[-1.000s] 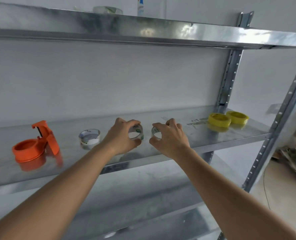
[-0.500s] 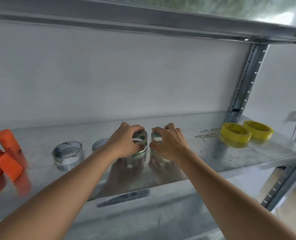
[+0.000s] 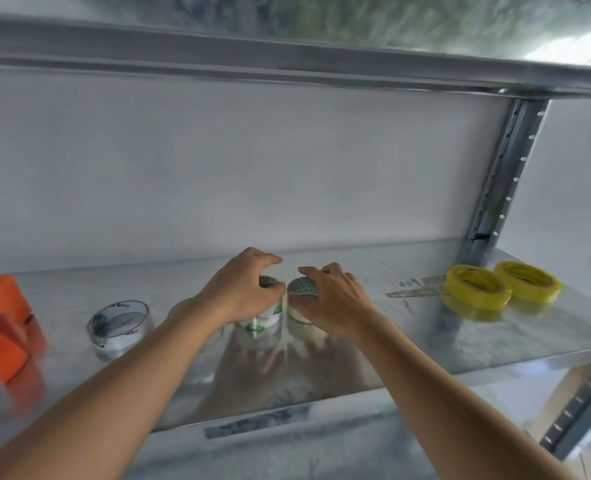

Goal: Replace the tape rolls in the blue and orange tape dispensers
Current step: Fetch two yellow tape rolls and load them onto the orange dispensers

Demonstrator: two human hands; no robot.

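Gripping: left hand (image 3: 240, 289) curled over a clear tape roll (image 3: 264, 315) with green print, standing on the shelf (image 3: 495, 344).
Right hand (image 3: 335, 301): fingers closed around a second roll (image 3: 302, 289), tilted, just beside the first.
Farther left: another clear roll (image 3: 119, 322) lying flat; one more half hidden behind the left wrist.
Left edge: orange dispenser (image 3: 0, 327), partly cut off.
Far right: two yellow rolls (image 3: 476, 287), touching.
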